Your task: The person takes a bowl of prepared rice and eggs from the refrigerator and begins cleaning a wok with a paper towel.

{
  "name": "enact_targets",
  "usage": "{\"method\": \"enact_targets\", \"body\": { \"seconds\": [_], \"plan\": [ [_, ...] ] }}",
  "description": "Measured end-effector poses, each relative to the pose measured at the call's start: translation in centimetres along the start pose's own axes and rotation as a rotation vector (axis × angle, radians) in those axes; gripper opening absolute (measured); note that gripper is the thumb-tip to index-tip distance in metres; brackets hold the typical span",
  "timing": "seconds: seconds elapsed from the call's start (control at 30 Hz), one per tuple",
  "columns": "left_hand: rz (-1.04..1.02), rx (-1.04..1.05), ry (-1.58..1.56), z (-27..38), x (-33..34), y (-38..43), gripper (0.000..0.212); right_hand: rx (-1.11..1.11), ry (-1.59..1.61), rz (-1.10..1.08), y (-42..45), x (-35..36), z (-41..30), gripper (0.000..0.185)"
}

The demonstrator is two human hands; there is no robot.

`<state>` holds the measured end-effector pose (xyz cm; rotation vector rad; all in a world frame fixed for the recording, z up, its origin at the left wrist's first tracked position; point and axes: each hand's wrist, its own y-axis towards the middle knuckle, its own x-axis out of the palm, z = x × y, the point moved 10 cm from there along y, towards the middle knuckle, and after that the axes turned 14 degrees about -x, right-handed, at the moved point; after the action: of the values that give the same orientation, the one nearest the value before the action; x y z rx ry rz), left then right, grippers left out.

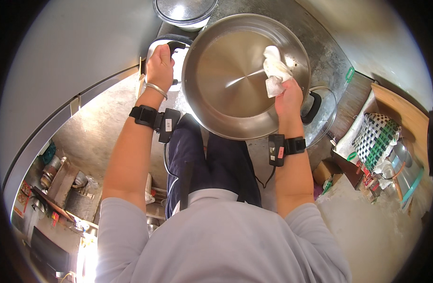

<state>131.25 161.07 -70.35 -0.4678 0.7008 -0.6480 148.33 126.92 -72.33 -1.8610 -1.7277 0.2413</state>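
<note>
A large round stainless steel pan with black side handles lies before me, its inside facing up. My left hand grips the black handle on the pan's left side. In my right hand is a crumpled white cloth or tissue, held against the right part of the pan's inside. The other black handle sticks out at the right, beyond my right wrist. What lies under the pan is hidden.
Behind the pan stands a lidded pot. A glass lid with a metal rim lies at the right, partly behind the handle. Farther right are a woven checkered basket and a cardboard box. A wall rises at the left.
</note>
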Motion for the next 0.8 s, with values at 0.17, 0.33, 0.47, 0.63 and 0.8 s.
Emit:
{"method": "enact_targets", "body": {
  "seconds": [0.17,0.33,0.47,0.63,0.8],
  "plan": [
    [0.015,-0.010,0.013,-0.5,0.1,0.3,0.041,-0.043,-0.273,-0.343,-1.0,2.7,-2.7,0.026],
    [0.010,0.017,-0.020,-1.0,0.3,0.3,0.041,-0.665,-1.216,-1.098,-7.5,3.9,-0.6,0.035],
    [0.047,0.042,0.004,-1.3,0.0,0.6,0.041,-0.369,-1.649,-1.683,-13.1,-1.4,5.1,0.035],
    [0.064,0.121,0.049,-1.2,0.2,0.4,0.037,-0.623,-1.999,-1.800,-8.9,-1.9,1.9,0.033],
    [0.036,0.220,-0.031,-0.6,0.2,-0.2,0.040,-0.844,-2.264,-1.933,-5.1,-0.4,0.2,0.040]
  ]
}}
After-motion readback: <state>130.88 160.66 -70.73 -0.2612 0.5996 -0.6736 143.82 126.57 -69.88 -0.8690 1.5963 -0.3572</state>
